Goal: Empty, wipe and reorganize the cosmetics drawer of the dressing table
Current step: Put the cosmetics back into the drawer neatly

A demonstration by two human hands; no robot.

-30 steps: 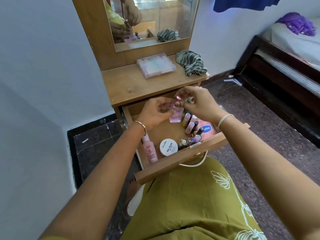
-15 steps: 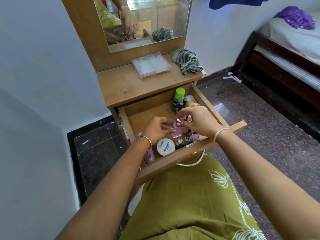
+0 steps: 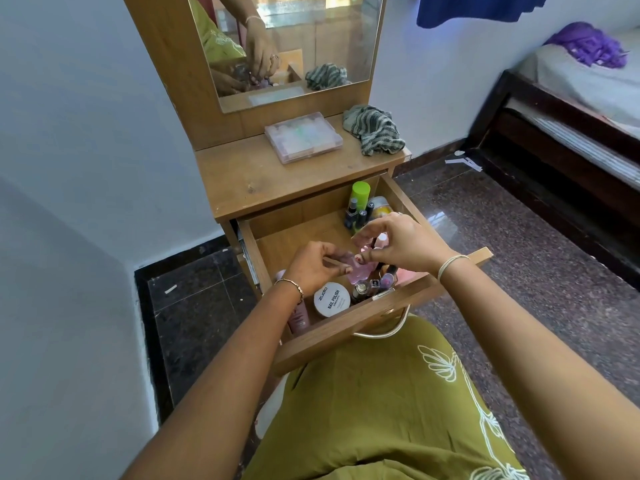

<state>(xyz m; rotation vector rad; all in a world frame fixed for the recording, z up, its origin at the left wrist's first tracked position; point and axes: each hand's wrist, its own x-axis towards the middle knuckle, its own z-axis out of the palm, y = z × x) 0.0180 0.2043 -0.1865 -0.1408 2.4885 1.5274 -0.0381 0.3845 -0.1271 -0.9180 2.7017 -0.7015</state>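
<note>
The wooden drawer (image 3: 349, 332) of the dressing table stands pulled out over my lap. Both my hands hover over its front half. My left hand (image 3: 313, 268) pinches a small pink see-through bottle (image 3: 359, 274) from the left. My right hand (image 3: 403, 245) curls over the bottle's top from the right, fingertips on it. In the drawer's front stand a white nail polish jar (image 3: 331, 301), a pink tube (image 3: 298, 318) and several small polish bottles (image 3: 372, 287). In the back right corner are a green-capped bottle (image 3: 359, 195), dark little bottles (image 3: 355, 216) and a yellow jar (image 3: 381, 210).
On the tabletop (image 3: 263, 181) lie a clear plastic box (image 3: 304, 137) and a striped cloth (image 3: 375, 129), below the mirror (image 3: 311, 39). A white wall is on the left, dark stone floor (image 3: 519, 244) on the right, and a bed (image 3: 571, 109) at far right.
Both hands have come down with the pink bottle from above the drawer to just over the polish bottles. The back right corner of the drawer now shows.
</note>
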